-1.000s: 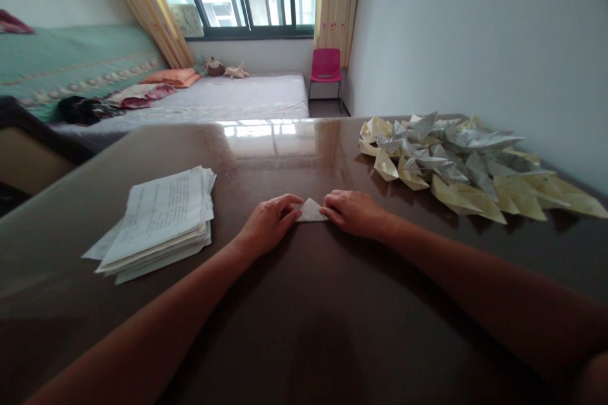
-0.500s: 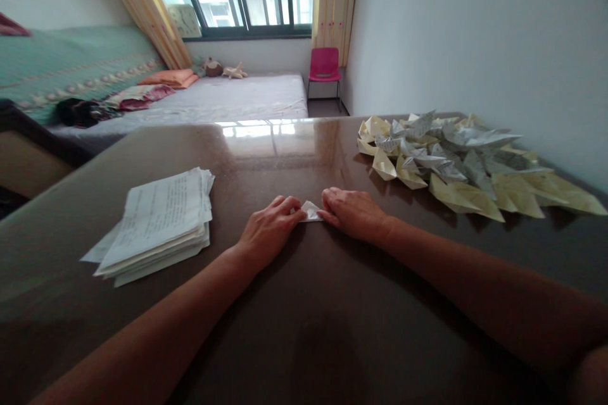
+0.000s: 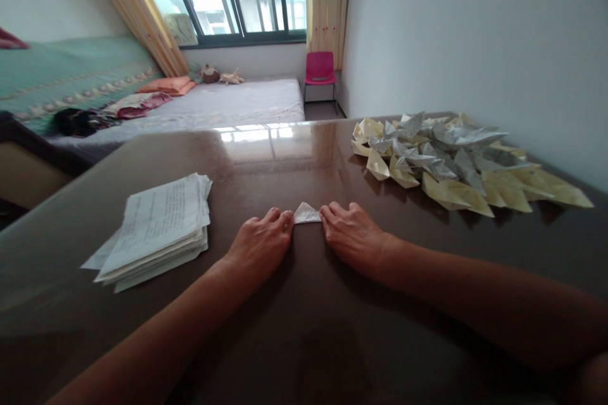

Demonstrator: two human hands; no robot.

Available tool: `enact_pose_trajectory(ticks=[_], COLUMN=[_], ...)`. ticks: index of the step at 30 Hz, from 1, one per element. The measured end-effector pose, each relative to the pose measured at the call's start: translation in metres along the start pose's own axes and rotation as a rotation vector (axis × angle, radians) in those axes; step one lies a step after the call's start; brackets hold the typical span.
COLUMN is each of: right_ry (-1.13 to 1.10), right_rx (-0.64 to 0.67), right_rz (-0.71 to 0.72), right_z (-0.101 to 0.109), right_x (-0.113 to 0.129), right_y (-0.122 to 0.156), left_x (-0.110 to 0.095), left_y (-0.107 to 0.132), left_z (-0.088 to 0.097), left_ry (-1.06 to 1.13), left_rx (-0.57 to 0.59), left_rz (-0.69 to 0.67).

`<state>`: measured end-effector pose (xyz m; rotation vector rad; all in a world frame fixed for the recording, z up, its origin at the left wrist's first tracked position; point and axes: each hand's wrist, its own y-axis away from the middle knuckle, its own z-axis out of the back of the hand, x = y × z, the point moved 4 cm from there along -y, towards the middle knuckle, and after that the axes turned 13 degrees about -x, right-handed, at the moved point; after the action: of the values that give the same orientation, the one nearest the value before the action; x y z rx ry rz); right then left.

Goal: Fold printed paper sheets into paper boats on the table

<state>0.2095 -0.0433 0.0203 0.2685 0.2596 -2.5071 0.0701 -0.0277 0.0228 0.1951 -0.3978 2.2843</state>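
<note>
A small folded piece of white paper lies on the brown table in front of me, its upper part coming to a point and its lower edge straight. My left hand is closed at its left end, the fingertips pressed together on the paper. On the opposite end, my right hand has its fingers curled and closed over the corner. The two ends of the paper are hidden under my fingers, while its middle shows between the hands.
On the left of the glossy table lies a stack of printed sheets. Many folded paper boats, cream and grey-white, cluster at the right by the wall. Beyond the table are a bed and a pink chair.
My hands have drawn slightly apart toward the paper's ends, so more of it shows between them. The paper now looks flatter. The view has shifted a little.
</note>
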Motion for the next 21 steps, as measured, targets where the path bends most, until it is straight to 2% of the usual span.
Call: enact_pose_trajectory(ticks=[4, 8, 11, 15, 18, 21], right_ry=[0.013, 0.008, -0.047, -0.134, -0.252, -0.33], right_rx=[0.04, 0.009, -0.029, -0.174, -0.255, -0.261], right_rz=[-0.023, 0.006, 0.011, -0.117, -0.062, 0.017], right_z=[-0.002, -0.002, 0.002, 0.011, 0.008, -0.004], right_x=[0.007, 0.008, -0.005, -0.034, -0.037, -0.031], right_y=[0.002, 0.0, -0.005, -0.013, -0.017, -0.021], left_x=[-0.001, 0.002, 0.008, 0.014, 0.016, 0.019], left_y=[0.001, 0.0, -0.002, -0.002, -0.001, -0.001], left_z=[0.001, -0.001, -0.005, -0.008, -0.01, -0.011], left_ry=[0.035, 0.058, 0.103, 0.129, 0.15, 0.201], left_rx=[0.002, -0.003, -0.062, -0.153, -0.178, -0.178], left_rz=[0.018, 0.028, 0.072, 0.133, 0.171, 0.218])
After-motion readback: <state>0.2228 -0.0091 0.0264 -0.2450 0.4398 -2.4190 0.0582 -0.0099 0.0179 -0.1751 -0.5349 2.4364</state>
